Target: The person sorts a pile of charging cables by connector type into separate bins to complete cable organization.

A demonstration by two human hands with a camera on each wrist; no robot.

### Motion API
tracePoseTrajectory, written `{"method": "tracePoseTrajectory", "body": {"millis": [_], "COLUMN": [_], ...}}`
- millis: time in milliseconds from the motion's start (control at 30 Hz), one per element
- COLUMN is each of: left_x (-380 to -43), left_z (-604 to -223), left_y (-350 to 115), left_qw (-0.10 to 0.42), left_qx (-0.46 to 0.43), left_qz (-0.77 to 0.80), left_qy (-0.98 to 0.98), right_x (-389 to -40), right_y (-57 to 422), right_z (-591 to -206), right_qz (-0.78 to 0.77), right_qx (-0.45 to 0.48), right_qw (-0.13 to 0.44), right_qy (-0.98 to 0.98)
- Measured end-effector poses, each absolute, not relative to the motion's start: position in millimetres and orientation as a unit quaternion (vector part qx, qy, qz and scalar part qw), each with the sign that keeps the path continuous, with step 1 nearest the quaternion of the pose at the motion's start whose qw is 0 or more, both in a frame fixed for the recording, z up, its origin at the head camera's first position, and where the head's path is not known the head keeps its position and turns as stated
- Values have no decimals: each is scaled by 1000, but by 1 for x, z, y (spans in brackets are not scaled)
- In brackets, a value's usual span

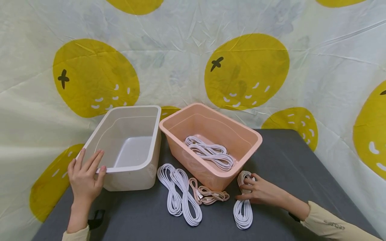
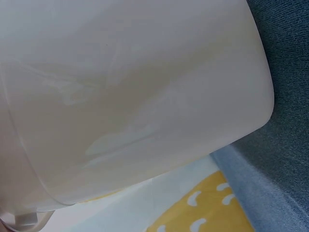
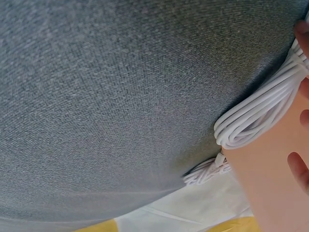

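My left hand (image 1: 85,179) rests on the near left corner of a white plastic bin (image 1: 154,157), its fingers fairly straight across the rim. The bin's outer wall (image 2: 145,96) fills most of the left wrist view. My right hand (image 1: 265,191) is over a bundled white cable (image 1: 243,216) beside the near right corner of a pink bin (image 1: 193,157), thumb and fingers around the bundle's middle. In the right wrist view, that white cable (image 3: 263,113) lies low by the tabletop, and only fingertips (image 3: 298,169) of the hand show.
Several white cable bundles (image 1: 209,150) lie inside the pink bin. In front of the bins are two white bundles (image 1: 181,194) and pink cables (image 1: 212,195). All stand on a dark table (image 1: 280,157). Behind hangs a white cloth (image 1: 172,67) with yellow fruit shapes.
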State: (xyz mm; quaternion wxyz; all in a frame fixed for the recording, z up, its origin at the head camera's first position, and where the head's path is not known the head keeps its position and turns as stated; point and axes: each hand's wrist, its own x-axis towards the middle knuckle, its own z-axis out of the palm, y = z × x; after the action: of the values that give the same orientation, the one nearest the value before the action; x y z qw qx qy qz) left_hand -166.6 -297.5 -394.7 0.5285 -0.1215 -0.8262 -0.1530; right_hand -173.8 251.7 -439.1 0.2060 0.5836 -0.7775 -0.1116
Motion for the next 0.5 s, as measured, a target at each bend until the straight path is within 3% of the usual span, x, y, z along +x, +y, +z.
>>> {"method": "tracePoseTrajectory", "body": {"millis": [267, 500], "left_x": [-167, -168], "left_z": [-396, -396], "left_y": [-298, -297], "left_qw": [527, 530], "left_qx": [-122, -120], "left_qz": [-157, -158], "left_qy": [-826, -824], "right_x": [-172, -169], "right_y": [256, 265], "right_z": [-439, -434], "right_qz": [-91, -99], "right_qx": [581, 571], "right_qw": [236, 227], "right_qy": [-773, -783]}}
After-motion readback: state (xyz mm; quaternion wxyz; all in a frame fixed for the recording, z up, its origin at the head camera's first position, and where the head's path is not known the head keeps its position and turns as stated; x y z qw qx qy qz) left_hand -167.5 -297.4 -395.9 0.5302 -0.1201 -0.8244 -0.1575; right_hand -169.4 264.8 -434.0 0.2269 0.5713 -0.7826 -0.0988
